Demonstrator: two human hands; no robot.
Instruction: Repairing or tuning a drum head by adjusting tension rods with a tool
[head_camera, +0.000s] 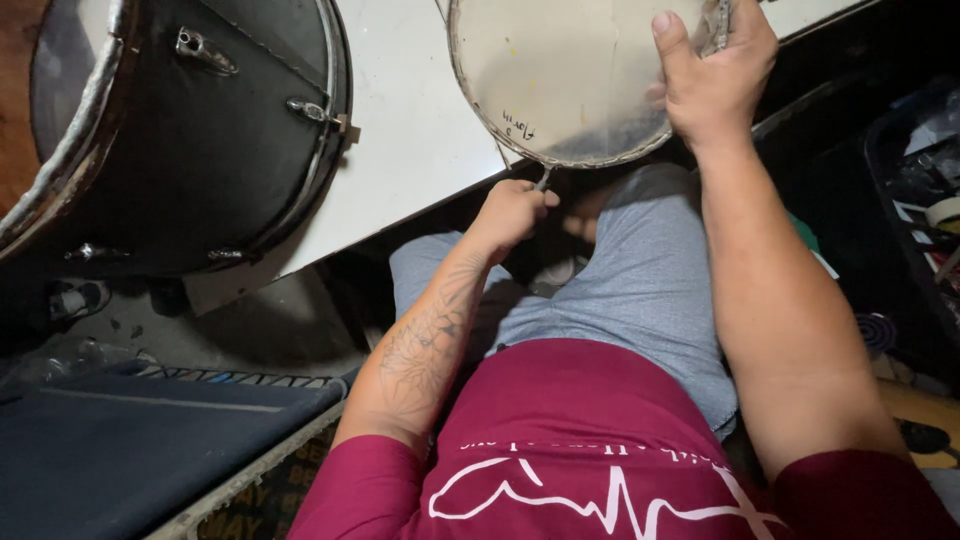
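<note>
A round drum with a worn whitish head lies on the white table, its near rim hanging over the table edge. My right hand grips the drum's right rim, thumb flat on the head. My left hand is closed around a thin metal tool that touches the rim's lowest point, just below the table edge. My legs in grey shorts are beneath.
A large black drum with chrome lugs lies on its side at the table's left end. A dark padded case sits at lower left. A black crate of odds and ends stands at the right.
</note>
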